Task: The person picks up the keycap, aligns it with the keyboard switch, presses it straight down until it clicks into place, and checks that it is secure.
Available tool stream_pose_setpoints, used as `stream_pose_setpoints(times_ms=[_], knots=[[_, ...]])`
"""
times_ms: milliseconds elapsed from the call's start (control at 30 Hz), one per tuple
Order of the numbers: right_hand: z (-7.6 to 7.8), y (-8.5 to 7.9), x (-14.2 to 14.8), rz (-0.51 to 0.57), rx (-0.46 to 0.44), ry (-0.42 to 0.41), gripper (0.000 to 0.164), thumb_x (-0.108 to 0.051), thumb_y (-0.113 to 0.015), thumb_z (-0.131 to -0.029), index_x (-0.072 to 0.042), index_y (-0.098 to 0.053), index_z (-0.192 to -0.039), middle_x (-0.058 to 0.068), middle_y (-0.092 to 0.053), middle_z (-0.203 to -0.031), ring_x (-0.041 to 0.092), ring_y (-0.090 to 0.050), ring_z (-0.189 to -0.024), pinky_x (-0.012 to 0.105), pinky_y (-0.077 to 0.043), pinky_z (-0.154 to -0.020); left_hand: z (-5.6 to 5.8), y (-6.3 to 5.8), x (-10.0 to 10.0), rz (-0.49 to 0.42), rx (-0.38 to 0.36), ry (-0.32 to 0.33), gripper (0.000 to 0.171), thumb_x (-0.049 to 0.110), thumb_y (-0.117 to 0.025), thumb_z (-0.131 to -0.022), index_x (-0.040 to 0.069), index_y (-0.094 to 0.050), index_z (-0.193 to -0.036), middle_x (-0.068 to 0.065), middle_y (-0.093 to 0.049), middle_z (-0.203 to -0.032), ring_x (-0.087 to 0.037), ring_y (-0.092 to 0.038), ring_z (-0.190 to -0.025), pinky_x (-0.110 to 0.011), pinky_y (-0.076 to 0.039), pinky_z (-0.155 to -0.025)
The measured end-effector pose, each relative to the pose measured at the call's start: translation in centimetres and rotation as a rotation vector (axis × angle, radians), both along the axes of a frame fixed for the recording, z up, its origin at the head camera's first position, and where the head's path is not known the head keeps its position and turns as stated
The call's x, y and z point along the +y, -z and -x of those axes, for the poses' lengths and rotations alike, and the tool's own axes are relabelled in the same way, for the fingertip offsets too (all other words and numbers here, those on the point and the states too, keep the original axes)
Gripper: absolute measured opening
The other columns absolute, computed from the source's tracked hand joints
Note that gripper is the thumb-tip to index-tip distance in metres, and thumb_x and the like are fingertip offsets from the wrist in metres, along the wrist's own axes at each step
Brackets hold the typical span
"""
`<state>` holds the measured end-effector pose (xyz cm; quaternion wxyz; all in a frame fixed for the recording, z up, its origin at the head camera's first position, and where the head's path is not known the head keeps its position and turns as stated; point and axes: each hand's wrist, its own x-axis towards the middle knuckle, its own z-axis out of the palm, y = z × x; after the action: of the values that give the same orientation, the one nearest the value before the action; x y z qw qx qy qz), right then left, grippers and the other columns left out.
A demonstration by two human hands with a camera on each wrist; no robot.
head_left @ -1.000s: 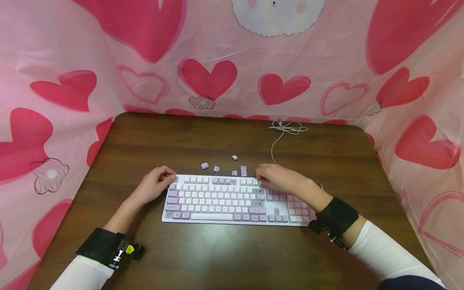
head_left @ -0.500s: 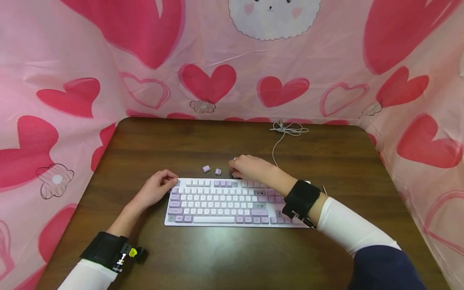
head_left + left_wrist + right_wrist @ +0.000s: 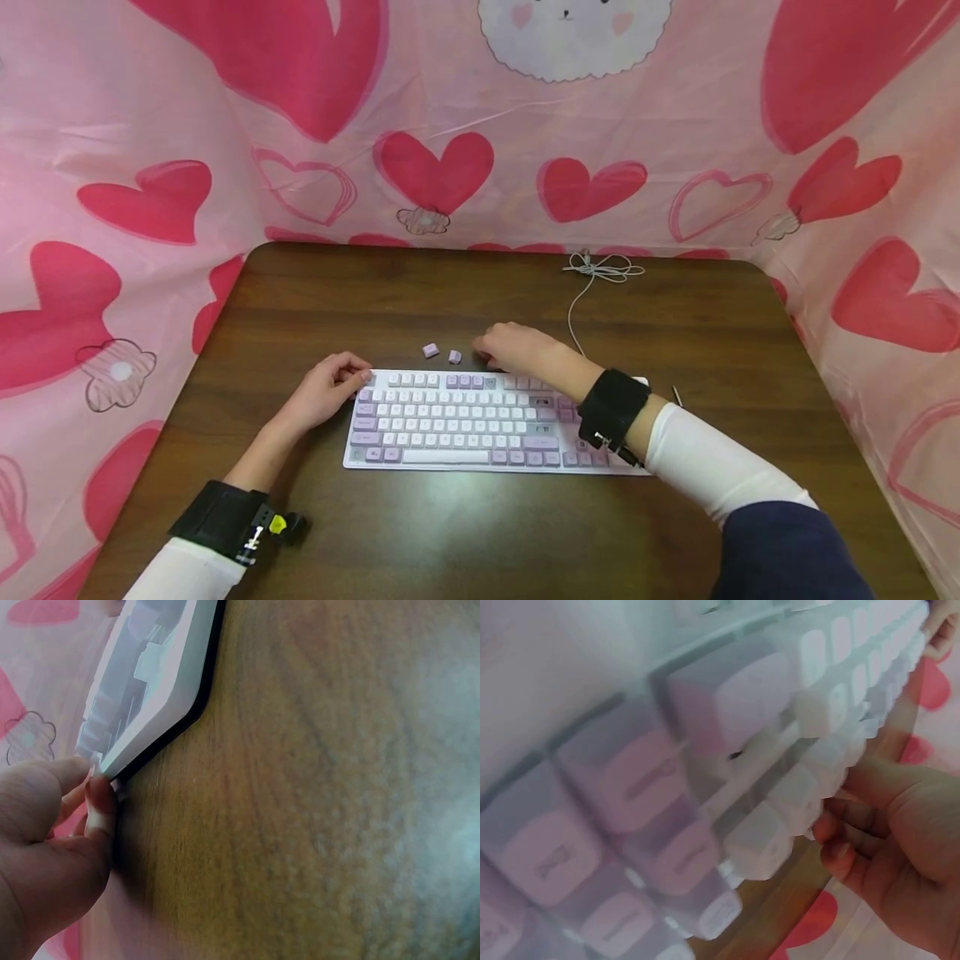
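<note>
A white and lilac keyboard [image 3: 450, 421] lies on the wooden table. At its far left corner my left hand [image 3: 330, 387] pinches the edge between thumb and fingers; the left wrist view shows this hand [image 3: 56, 847] at the corner of the keyboard [image 3: 161, 697]. My right hand [image 3: 517, 346] is just behind the back edge, fingers bent down to the tabletop. In the right wrist view this hand [image 3: 907, 847] has curled fingers, its thumb tip hidden behind the keys; whether it pinches a keycap cannot be seen. Two loose lilac keycaps, one left [image 3: 430, 351] and one right [image 3: 454, 357], lie beside it.
A tied white cable [image 3: 603, 267] runs from behind the keyboard to the table's back. A thin metal piece [image 3: 677, 396] lies off the keyboard's right end. Heart-print cloth [image 3: 322, 192] surrounds the table [image 3: 375, 292] at the back and sides.
My right hand has moved left from the keyboard's upper right keys to the loose keycaps behind it, and now covers some of them. The left hand has stayed at the corner.
</note>
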<state>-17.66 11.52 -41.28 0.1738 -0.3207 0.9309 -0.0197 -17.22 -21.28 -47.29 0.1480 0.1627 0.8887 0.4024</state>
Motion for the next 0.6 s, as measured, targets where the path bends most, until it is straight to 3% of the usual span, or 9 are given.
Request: stream_pose_setpoints(times_ms=[200,433,600], knots=[[0.1,0.2,0.7,0.079,0.005,-0.022,0.011,-0.006,-0.061,-0.092,-0.010,-0.067,-0.101,0.004,-0.067,-0.093,0.015,-0.059,-0.087,0.033,-0.052,-0.079,-0.1,-0.1,-0.1,0.002,0.014,-0.004,0.025,0.021,-0.060,-0.096,0.001,-0.065,-0.112,-0.015,-0.060,-0.095,-0.022,-0.054,-0.078,-0.030,-0.046,-0.065],[-0.2,0.0,2.0,0.344,-0.140,0.070,0.010,-0.014,-0.069,-0.089,-0.008,-0.070,-0.096,0.003,-0.069,-0.090,0.013,-0.060,-0.082,0.032,-0.052,-0.077,-0.1,-0.3,0.1,0.004,0.016,0.002,0.025,0.020,-0.060,-0.096,0.002,-0.065,-0.112,-0.015,-0.061,-0.095,-0.023,-0.053,-0.080,-0.032,-0.045,-0.067],[-0.1,-0.2,2.4,0.412,-0.253,0.103,0.010,-0.019,-0.075,-0.084,-0.011,-0.072,-0.090,0.000,-0.070,-0.082,0.009,-0.061,-0.077,0.027,-0.052,-0.073,-0.1,-0.3,0.1,0.003,0.022,0.003,0.025,0.021,-0.059,-0.097,0.002,-0.065,-0.112,-0.015,-0.061,-0.095,-0.024,-0.052,-0.081,-0.031,-0.044,-0.067]])
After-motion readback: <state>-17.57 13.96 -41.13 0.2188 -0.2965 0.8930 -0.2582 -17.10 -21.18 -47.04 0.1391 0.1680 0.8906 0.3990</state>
